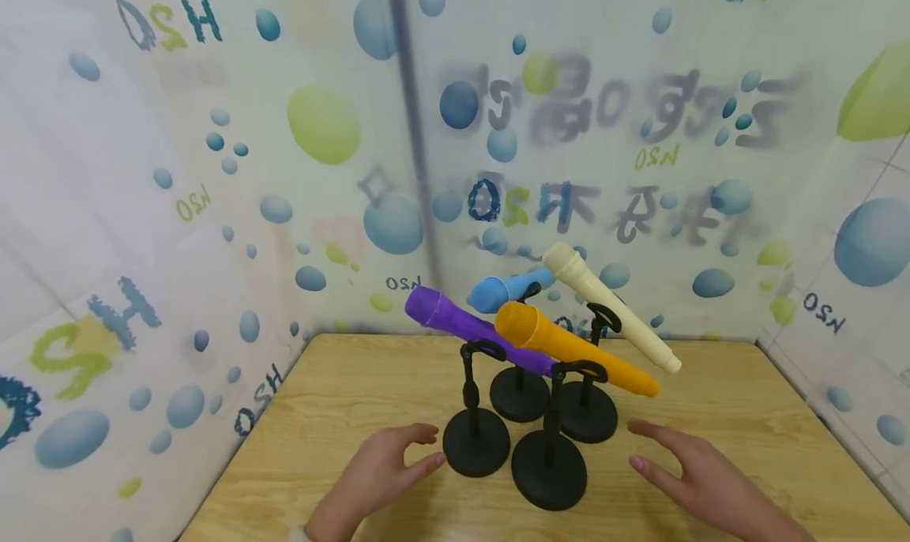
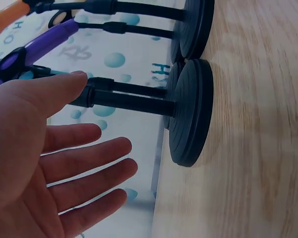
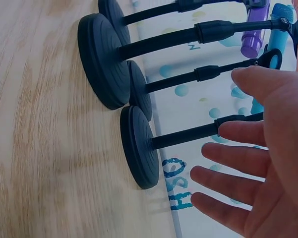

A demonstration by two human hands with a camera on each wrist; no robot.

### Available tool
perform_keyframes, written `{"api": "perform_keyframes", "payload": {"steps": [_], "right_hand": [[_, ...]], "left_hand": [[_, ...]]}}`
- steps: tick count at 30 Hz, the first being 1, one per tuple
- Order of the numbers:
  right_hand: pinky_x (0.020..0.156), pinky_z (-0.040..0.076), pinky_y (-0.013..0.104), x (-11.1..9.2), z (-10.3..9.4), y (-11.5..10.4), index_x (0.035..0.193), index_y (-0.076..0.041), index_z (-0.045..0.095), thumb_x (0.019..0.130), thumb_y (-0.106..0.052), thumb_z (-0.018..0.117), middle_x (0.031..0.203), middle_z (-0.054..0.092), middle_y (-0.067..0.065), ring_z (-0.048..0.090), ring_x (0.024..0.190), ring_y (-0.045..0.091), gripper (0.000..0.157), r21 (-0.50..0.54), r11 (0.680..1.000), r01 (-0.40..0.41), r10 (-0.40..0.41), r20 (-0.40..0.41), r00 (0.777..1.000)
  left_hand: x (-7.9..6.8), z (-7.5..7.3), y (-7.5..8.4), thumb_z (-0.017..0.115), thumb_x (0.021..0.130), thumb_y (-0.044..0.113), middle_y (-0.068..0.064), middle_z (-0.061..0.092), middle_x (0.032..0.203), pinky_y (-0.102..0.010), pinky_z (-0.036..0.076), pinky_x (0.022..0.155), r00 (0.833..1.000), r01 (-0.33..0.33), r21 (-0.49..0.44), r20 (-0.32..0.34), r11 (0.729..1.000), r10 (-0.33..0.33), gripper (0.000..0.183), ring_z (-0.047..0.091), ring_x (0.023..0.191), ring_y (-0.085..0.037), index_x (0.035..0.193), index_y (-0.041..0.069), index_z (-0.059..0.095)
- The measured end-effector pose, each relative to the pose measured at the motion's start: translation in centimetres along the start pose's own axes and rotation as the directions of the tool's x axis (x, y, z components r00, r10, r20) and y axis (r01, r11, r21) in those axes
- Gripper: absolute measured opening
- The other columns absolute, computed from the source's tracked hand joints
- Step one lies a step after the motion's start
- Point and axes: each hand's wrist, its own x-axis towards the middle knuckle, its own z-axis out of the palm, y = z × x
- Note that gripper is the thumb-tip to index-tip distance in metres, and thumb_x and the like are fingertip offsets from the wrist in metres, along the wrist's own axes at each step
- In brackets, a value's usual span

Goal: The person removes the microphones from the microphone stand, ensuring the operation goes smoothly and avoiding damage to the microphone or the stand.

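Observation:
Several toy-like microphones stand in black desk stands grouped on the table: a purple microphone (image 1: 455, 321), an orange microphone (image 1: 576, 352), a blue microphone (image 1: 498, 293) and a cream microphone (image 1: 611, 305). My left hand (image 1: 380, 467) is just left of the purple microphone's stand (image 1: 475, 445), fingers spread and relaxed, apart from it. On the right, my right hand (image 1: 700, 479) reaches in beside the orange microphone's stand (image 1: 550, 472), fingers also extended and holding nothing. Both wrist views show separated fingers near the stands. The orange and purple microphones partly hide the blue one.
Round black bases stand close together on the light wooden table (image 1: 341, 392). Behind it hangs a white sheet (image 1: 327, 234) with blue and green dots and lettering, which also covers the left and right sides.

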Motion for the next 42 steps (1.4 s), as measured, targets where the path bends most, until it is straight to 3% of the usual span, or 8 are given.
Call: {"api": "perform_keyframes", "payload": {"steps": [7,13,22,37,42], "right_hand": [[0.097,0.06,0.056,0.2,-0.5,-0.4,0.139,-0.005,0.069,0.109,-0.038,0.066,0.137,0.074,0.014,0.071,0.121,0.037,0.045,0.068,0.998,0.016,-0.019,0.041,0.999],[0.094,0.063,0.052,0.3,-0.9,-1.0,0.136,-0.007,0.071,0.109,-0.038,0.066,0.134,0.076,0.011,0.073,0.116,0.033,0.041,0.145,0.989,0.03,-0.04,0.066,0.997],[0.085,0.062,0.026,0.2,-1.5,-2.6,0.13,-0.016,0.075,0.109,-0.034,0.067,0.126,0.079,0.004,0.069,0.106,0.001,0.029,0.204,0.977,0.064,-0.084,0.088,0.993],[0.086,0.061,0.024,0.5,-2.4,-5.6,0.125,-0.024,0.077,0.107,-0.032,0.07,0.12,0.08,-0.01,0.069,0.109,-0.002,0.021,0.185,0.969,0.163,-0.154,-0.064,0.986],[0.085,0.062,0.024,0.5,-2.8,-6.5,0.123,-0.025,0.078,0.106,-0.026,0.072,0.116,0.081,-0.011,0.07,0.106,-0.002,0.018,0.183,0.957,0.225,-0.205,-0.12,0.971]], "left_hand": [[0.8,0.9,0.3,0.069,0.106,0.045,-0.005,0.079,0.129,-0.045,0.061,0.1,0.993,-0.095,-0.113,0.053,0.989,0.101,0.046,0.074,0.117,-0.024,0.131,0.007,0.076],[1.8,2.0,0.8,0.07,0.107,0.04,-0.01,0.079,0.129,-0.042,0.062,0.099,0.982,-0.135,-0.242,0.099,0.961,0.163,0.045,0.074,0.114,-0.029,0.133,0.003,0.074],[2.9,4.3,2.0,0.074,0.105,0.032,-0.007,0.079,0.128,-0.032,0.061,0.096,0.976,-0.079,-0.349,0.164,0.934,0.144,0.038,0.074,0.111,-0.016,0.133,0.005,0.075],[5.1,7.5,3.9,0.072,0.106,0.024,-0.007,0.079,0.123,-0.024,0.06,0.095,0.975,-0.012,-0.469,0.191,0.883,0.114,0.031,0.071,0.105,-0.003,0.131,0.006,0.075],[5.6,8.2,4.5,0.072,0.106,0.025,-0.003,0.079,0.124,-0.023,0.059,0.094,0.976,0.009,-0.491,0.194,0.871,0.099,0.03,0.072,0.106,-0.004,0.131,0.009,0.075]]}}
